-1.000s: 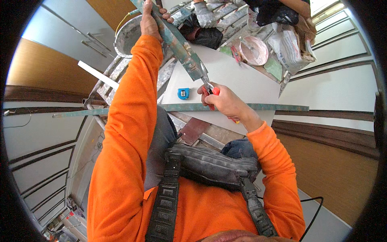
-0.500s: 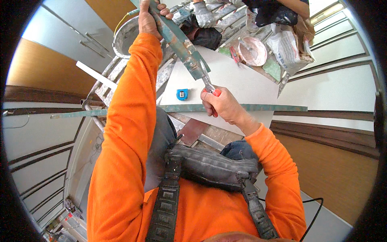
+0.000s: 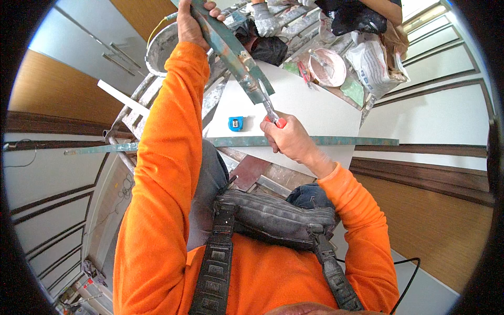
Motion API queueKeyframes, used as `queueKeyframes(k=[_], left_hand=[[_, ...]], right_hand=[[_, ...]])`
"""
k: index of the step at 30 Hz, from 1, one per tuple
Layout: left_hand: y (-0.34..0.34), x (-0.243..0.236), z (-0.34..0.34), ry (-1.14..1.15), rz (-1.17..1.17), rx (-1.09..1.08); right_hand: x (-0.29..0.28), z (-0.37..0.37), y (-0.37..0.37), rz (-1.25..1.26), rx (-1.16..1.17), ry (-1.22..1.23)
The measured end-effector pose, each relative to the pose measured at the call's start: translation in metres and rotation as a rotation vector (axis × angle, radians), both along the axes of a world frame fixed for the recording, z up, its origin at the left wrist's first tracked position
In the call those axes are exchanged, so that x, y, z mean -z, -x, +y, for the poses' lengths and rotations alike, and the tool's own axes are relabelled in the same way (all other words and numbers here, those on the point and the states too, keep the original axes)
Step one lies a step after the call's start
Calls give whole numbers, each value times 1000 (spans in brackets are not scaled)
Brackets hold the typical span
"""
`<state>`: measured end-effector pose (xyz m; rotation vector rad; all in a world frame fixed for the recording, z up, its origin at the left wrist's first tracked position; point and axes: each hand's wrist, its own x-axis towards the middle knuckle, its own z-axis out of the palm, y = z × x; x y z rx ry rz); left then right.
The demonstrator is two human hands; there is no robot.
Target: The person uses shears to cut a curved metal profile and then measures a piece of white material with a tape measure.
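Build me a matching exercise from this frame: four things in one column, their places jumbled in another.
1. Blue boxy tape measure
2. Red-handled metal snips
3. Mottled green metal channel
4. Round pinkish-white bowl

A. Gripped in the right hand
B. Just beside the crumpled white sack
C. Lying on the flat white board
D. Held in the left hand

Pairs: 1-C, 2-A, 3-D, 4-B

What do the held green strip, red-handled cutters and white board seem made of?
Held green strip: probably thin metal, painted or coated; folded edge, brownish blotches.
Red-handled cutters: likely steel, from their shine; smooth red grips look plastic or rubber.
White board: flat, matt, pale; perhaps plasterboard, but I can't be sure.
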<state>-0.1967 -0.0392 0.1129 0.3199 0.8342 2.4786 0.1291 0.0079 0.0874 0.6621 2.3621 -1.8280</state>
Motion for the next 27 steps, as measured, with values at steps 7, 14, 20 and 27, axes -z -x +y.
queueKeyframes(k=[7,14,20,27], left_hand=[[-17,10,11,410,-114,-174],[8,7,3,265,-37,-208],[14,3,-9,88,-30,-36],[16,12,2,-2,12,138]], right_hand=[[13,1,1,38,80,-551],[13,16,-6,-6,105,-651],[2,35,-14,3,6,172],[-7,27,-8,58,-22,336]])
